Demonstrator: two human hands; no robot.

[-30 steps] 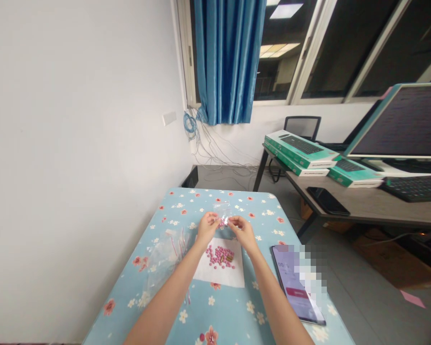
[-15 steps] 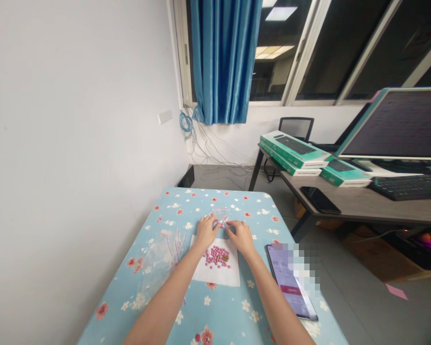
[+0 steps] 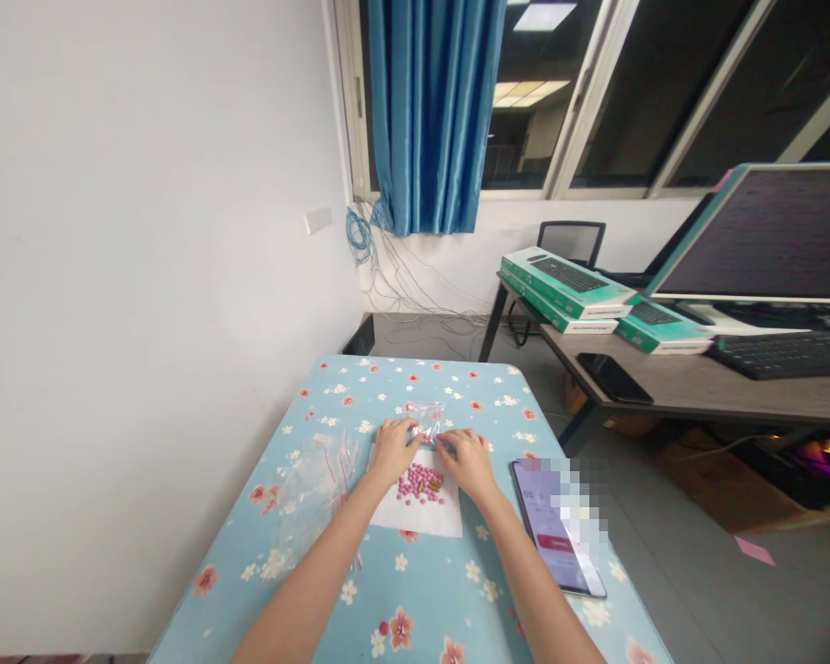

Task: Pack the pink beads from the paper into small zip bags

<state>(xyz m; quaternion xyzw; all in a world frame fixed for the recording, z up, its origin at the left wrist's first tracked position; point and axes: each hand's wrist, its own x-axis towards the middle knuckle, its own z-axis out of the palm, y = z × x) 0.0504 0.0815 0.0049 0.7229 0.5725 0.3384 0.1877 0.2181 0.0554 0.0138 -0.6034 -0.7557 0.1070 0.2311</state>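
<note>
A small clear plastic bag [image 3: 427,417] with a few pink pills at its near end lies flat beyond a sheet of white paper [image 3: 415,522]. My left hand [image 3: 393,449] has its thumb and fingers closed on the bag's left edge. From the other side, my right hand [image 3: 468,462] pinches the bag's near right corner. Between my wrists, many round pink pills [image 3: 415,483] and several brownish-green capsules [image 3: 434,485] rest on the paper. More clear bags with red zip strips [image 3: 311,489] lie in a heap left of the paper, partly behind my left forearm.
A phone with a lit screen [image 3: 557,530] lies on the flowered tablecloth [image 3: 401,590] to the right. Beyond is a desk [image 3: 705,401] with keyboard boxes [image 3: 571,281], a dark phone [image 3: 614,378], a keyboard [image 3: 788,355] and a monitor [image 3: 761,235]. A wall [image 3: 145,323] borders the left.
The small bag now lies flatter and more spread out, with more of it showing between my hands. My fingers have moved slightly apart along its sides. The view has shifted slightly.
</note>
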